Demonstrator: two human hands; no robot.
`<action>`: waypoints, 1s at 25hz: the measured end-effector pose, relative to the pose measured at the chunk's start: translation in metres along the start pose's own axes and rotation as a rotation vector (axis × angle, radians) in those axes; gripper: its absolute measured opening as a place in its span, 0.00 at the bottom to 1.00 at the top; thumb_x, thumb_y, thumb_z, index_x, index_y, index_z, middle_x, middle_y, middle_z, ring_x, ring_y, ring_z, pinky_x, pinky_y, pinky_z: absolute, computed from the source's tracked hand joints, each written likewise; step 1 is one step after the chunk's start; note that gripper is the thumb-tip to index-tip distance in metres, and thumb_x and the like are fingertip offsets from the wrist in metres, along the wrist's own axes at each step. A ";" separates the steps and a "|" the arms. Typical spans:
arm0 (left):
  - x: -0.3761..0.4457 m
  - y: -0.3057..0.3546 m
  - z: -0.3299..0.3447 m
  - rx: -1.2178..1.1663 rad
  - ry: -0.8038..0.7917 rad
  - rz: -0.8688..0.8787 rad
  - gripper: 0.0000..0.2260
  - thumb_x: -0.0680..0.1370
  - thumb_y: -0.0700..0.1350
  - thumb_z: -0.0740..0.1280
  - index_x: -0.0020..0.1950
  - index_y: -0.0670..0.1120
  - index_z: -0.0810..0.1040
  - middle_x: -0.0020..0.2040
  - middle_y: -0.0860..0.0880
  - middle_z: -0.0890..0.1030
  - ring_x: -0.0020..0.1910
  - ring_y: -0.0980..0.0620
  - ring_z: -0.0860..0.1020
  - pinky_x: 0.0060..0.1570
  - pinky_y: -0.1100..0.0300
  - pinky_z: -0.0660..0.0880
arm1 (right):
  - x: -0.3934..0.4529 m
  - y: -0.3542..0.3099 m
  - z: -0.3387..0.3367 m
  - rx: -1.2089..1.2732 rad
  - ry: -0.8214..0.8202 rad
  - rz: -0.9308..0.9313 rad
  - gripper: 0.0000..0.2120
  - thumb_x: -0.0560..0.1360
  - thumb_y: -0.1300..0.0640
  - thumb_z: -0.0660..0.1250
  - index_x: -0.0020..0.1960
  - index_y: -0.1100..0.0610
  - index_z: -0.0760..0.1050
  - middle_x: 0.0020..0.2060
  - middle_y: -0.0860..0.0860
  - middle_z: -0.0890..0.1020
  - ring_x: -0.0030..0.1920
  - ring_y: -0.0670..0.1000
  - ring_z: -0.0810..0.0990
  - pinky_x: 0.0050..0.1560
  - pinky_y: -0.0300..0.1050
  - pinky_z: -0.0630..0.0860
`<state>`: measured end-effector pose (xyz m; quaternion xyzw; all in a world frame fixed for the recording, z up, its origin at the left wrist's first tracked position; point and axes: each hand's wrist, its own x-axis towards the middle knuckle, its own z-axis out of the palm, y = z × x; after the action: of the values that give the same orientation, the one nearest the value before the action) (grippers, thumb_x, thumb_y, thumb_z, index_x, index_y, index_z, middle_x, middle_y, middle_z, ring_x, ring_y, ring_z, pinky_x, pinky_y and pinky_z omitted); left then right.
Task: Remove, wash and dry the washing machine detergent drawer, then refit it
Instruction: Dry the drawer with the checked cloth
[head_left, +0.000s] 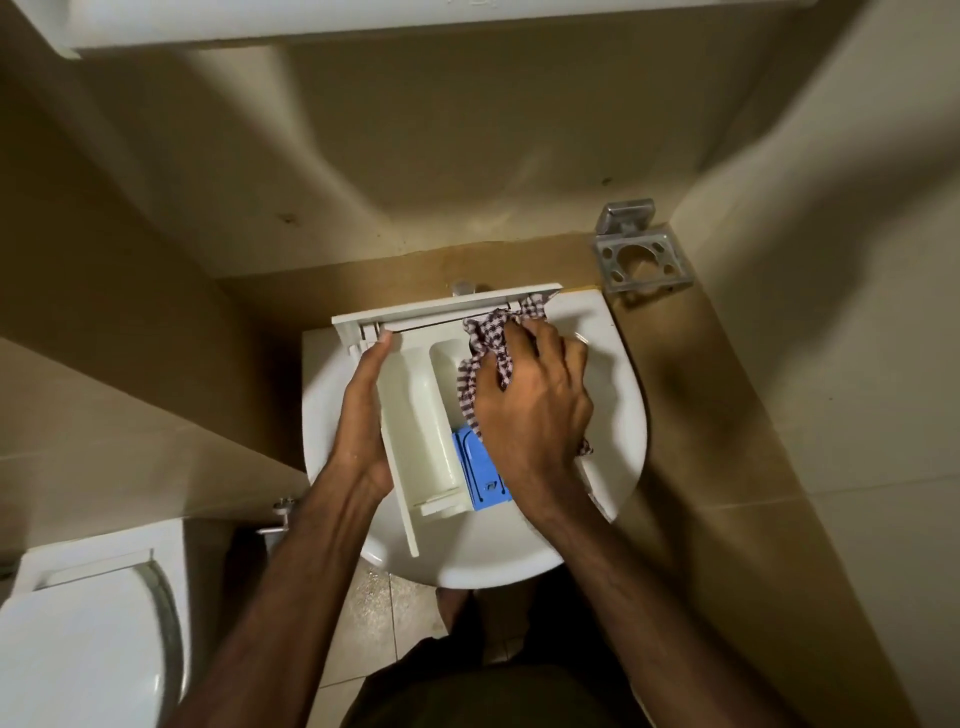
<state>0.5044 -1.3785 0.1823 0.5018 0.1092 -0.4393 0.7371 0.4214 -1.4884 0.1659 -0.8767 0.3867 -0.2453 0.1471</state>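
Toilet (78, 639) near left. Detergent drawer (415, 415) over white basin (613, 415). Left hand (363, 415) grasps its left wall; right hand (530, 410) clutches checked cloth (488, 343) inside. Blue insert (478, 467) marking unreadable. Metal holder (641, 260) far right.

White basin (618, 415) sits in the corner, its back edge vs. a brown ledge (363, 291). Small metal tap (464, 287) at the rear, mostly hidden. Metal toothbrush holder (641, 260) mounted on the wall, upper right of the basin. White toilet w/ closed lid (78, 649) at lower left; metal valve fitting (280, 512) just beside it. Beige tiled walls (467, 145), speckled floor tiles (384, 613) below.
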 end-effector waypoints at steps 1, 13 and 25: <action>0.000 -0.001 -0.002 -0.032 -0.009 -0.032 0.20 0.79 0.62 0.66 0.52 0.48 0.89 0.51 0.45 0.86 0.47 0.46 0.85 0.57 0.51 0.80 | 0.000 -0.002 0.003 0.000 0.029 -0.024 0.15 0.77 0.55 0.69 0.63 0.54 0.82 0.60 0.50 0.84 0.58 0.57 0.78 0.46 0.53 0.80; 0.014 -0.001 -0.014 -0.140 -0.148 0.048 0.40 0.78 0.75 0.51 0.70 0.46 0.79 0.66 0.41 0.82 0.65 0.43 0.81 0.62 0.48 0.80 | 0.000 -0.026 0.022 0.028 0.052 -0.494 0.12 0.82 0.58 0.67 0.61 0.50 0.85 0.62 0.45 0.85 0.57 0.54 0.77 0.56 0.55 0.69; 0.017 -0.008 -0.001 -0.159 -0.172 0.055 0.31 0.80 0.69 0.56 0.62 0.47 0.84 0.59 0.43 0.84 0.60 0.47 0.83 0.58 0.54 0.81 | 0.001 -0.036 0.023 0.122 0.026 -0.356 0.13 0.79 0.62 0.69 0.62 0.54 0.84 0.58 0.49 0.87 0.55 0.58 0.80 0.53 0.55 0.75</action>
<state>0.5088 -1.3877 0.1665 0.4048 0.0663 -0.4504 0.7930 0.4561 -1.4639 0.1628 -0.9175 0.2119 -0.3018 0.1493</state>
